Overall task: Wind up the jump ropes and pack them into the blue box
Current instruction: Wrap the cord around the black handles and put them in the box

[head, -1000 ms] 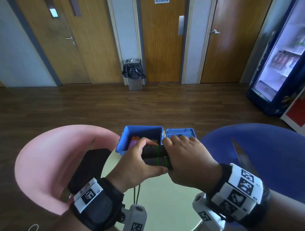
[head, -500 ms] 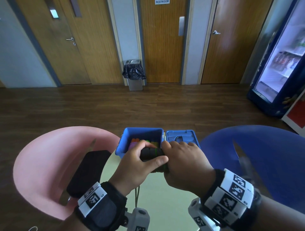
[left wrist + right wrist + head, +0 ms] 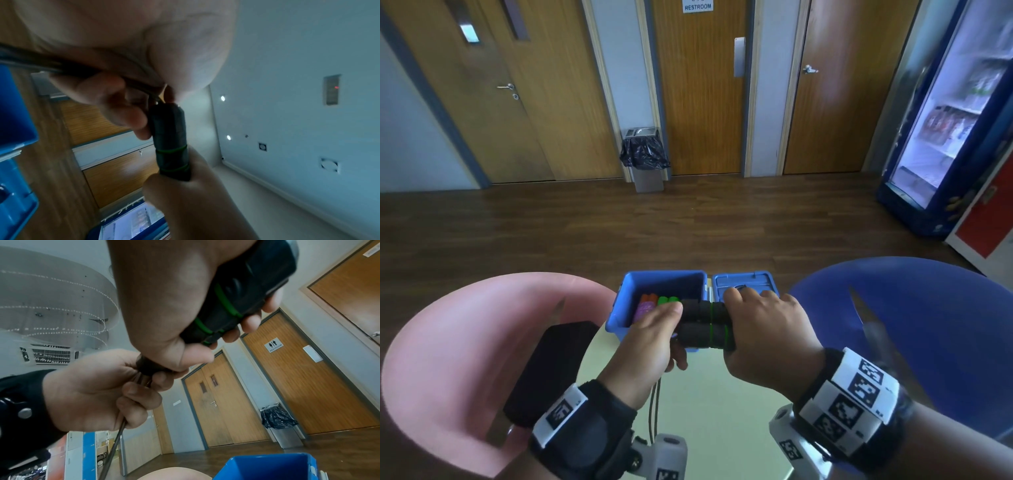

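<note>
The left hand point(image 3: 650, 339) had slid off the handles point(image 3: 703, 323) and now pinched the cord point(image 3: 115, 444). The right hand point(image 3: 763, 329) still clenched both handles over the box point(image 3: 626, 301), so winding looked about to begin.

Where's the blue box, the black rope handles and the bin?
blue box point(image 3: 627, 291): head view, left wall.
black rope handles point(image 3: 702, 334): head view, middle of the near handle.
bin point(image 3: 649, 180): head view, grey front under the bag.

right hand point(image 3: 168, 301) is gripping black jump rope handles point(image 3: 246, 288) with green bands | left hand point(image 3: 98, 391) is pinching the cord point(image 3: 115, 444) below | blue box point(image 3: 273, 467) is sitting beneath | restroom door point(image 3: 298, 386) is showing behind
</note>
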Motion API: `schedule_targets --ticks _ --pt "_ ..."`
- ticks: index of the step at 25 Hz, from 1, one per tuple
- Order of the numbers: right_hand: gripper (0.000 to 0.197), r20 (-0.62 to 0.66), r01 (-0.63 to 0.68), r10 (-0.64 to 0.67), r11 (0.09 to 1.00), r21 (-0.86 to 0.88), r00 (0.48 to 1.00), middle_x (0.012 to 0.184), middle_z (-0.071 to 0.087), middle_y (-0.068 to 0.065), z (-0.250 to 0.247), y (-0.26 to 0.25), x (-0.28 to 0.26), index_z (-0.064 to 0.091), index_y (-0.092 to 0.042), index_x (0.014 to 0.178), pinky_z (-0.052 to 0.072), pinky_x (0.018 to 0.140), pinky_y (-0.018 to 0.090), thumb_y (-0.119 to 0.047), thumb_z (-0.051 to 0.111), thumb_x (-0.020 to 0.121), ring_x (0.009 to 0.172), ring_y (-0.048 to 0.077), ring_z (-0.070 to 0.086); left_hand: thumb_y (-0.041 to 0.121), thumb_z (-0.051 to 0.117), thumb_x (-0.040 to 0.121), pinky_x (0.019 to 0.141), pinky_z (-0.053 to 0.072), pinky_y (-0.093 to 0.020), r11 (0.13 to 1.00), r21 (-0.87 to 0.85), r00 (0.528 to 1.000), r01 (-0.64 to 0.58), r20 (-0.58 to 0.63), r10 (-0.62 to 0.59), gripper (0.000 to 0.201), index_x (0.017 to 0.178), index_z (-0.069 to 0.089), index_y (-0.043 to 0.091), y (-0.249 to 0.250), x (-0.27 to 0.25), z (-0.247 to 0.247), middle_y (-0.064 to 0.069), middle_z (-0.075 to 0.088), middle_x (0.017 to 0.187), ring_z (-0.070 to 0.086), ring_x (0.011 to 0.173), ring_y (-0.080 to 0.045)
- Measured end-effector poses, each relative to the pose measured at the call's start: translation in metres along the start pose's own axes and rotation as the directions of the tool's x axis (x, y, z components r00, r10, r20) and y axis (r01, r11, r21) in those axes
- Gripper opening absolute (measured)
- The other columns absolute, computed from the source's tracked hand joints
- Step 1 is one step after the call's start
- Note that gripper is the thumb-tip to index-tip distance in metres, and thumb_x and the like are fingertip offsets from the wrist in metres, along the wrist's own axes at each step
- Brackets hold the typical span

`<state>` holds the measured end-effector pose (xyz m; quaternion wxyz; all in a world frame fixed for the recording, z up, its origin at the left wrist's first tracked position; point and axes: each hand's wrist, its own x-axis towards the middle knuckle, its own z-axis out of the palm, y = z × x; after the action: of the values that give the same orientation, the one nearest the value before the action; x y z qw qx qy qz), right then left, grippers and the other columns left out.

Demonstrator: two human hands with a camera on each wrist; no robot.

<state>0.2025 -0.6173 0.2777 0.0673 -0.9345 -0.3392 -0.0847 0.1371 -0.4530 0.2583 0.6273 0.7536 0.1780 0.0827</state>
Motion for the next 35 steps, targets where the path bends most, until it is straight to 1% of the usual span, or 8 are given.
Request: schedule_targets --ticks 4,8,12,13,16,18,24,35 --pt "0.03 0.001 -0.007 0.007 1.0 -0.014 1.0 0.086 0.052 -0.004 -0.004 0.002 0.002 0.045 -0.024 0.094 0.041 0.064 0.035 -0.036 0.054 0.068 0.074 0.027 0.058 0.023 0.038 0.107 0.054 0.036 -0.03 0.997 0.041 0.998 -0.069 -0.009 0.07 0.031 0.085 0.059 0.018 -0.002 0.0 0.006 0.001 0.053 0.06 0.049 0.05 -0.018" --pt "0.027 0.034 -0.017 0.016 0.999 0.035 0.999 0.088 0.055 -0.007 -0.008 0.005 0.003 0.039 -0.026 0.094 0.04 0.068 0.034 -0.034 0.053 0.072 0.079 0.024 0.058 0.024 0.034 0.107 0.046 0.036 -0.021 0.992 0.05 0.993 -0.117 0.017 0.116 0.036 0.087 0.056 0.002 0.003 -0.002 0.008 -0.002 0.053 0.052 0.045 0.043 -0.015" --pt "0.02 0.251 -0.264 0.168 0.866 0.425 0.953 0.073 0.057 -0.008 -0.002 0.011 0.006 0.044 -0.024 0.084 0.038 0.056 0.029 -0.028 0.058 0.071 0.061 0.017 0.051 0.051 0.037 0.097 0.046 0.029 -0.025 0.986 -0.115 0.99 -0.122 0.057 0.129 0.059 0.066 0.055 0.004 0.001 0.002 0.008 -0.015 0.038 0.05 0.033 0.045 -0.018" --pt "0.021 0.322 -0.375 0.21 0.67 0.64 0.923 0.066 0.054 -0.006 0.0 0.011 0.007 0.045 -0.019 0.081 0.035 0.052 0.029 -0.023 0.059 0.067 0.053 0.017 0.046 0.053 0.04 0.093 0.045 0.025 -0.025 0.976 -0.183 0.99 -0.117 0.049 0.128 0.054 0.067 0.058 0.009 -0.002 0.004 0.008 -0.01 0.031 0.05 0.028 0.044 -0.016" --pt "0.02 0.484 -0.391 0.274 -0.331 0.859 0.831 0.06 0.046 0.005 0.004 0.012 0.015 0.046 -0.011 0.079 0.032 0.054 0.035 -0.012 0.055 0.061 0.049 0.02 0.04 0.05 0.052 0.09 0.045 0.022 -0.023 0.973 -0.21 0.986 -0.097 0.116 0.123 0.037 0.067 0.052 0.022 -0.01 -0.001 0.014 0.004 0.03 0.052 0.024 0.046 -0.013" --pt "0.006 0.512 -0.236 0.285 -0.641 0.73 0.811 0.065 0.047 0.006 -0.001 0.01 0.019 0.048 -0.011 0.078 0.038 0.059 0.032 -0.008 0.049 0.073 0.054 0.021 0.045 0.036 0.05 0.101 0.046 0.026 -0.018 0.983 -0.157 0.978 -0.092 0.169 0.119 0.038 0.066 0.049 0.021 -0.012 -0.007 0.022 0.01 0.034 0.054 0.028 0.05 -0.01" --pt "0.017 0.367 -0.008 0.276 -0.79 0.613 0.888 0.073 0.051 0.011 -0.008 0.002 0.017 0.051 -0.008 0.085 0.042 0.072 0.039 -0.01 0.041 0.071 0.067 0.026 0.049 0.024 0.047 0.103 0.048 0.027 -0.025 0.998 -0.022 0.962 -0.061 0.264 0.064 0.043 0.063 0.053 0.012 0.001 -0.014 0.031 -0.003 0.038 0.052 0.032 0.049 -0.017" --pt "0.034 0.236 0.001 0.173 -0.81 0.587 0.956 0.082 0.052 0.013 -0.008 -0.003 0.014 0.049 -0.01 0.097 0.046 0.073 0.039 -0.014 0.046 0.063 0.074 0.027 0.051 0.041 0.057 0.091 0.051 0.033 -0.028 0.994 -0.104 0.917 0.018 0.399 0.026 0.039 0.066 0.059 0.012 0.004 -0.025 0.022 -0.012 0.05 0.055 0.04 0.05 -0.022"
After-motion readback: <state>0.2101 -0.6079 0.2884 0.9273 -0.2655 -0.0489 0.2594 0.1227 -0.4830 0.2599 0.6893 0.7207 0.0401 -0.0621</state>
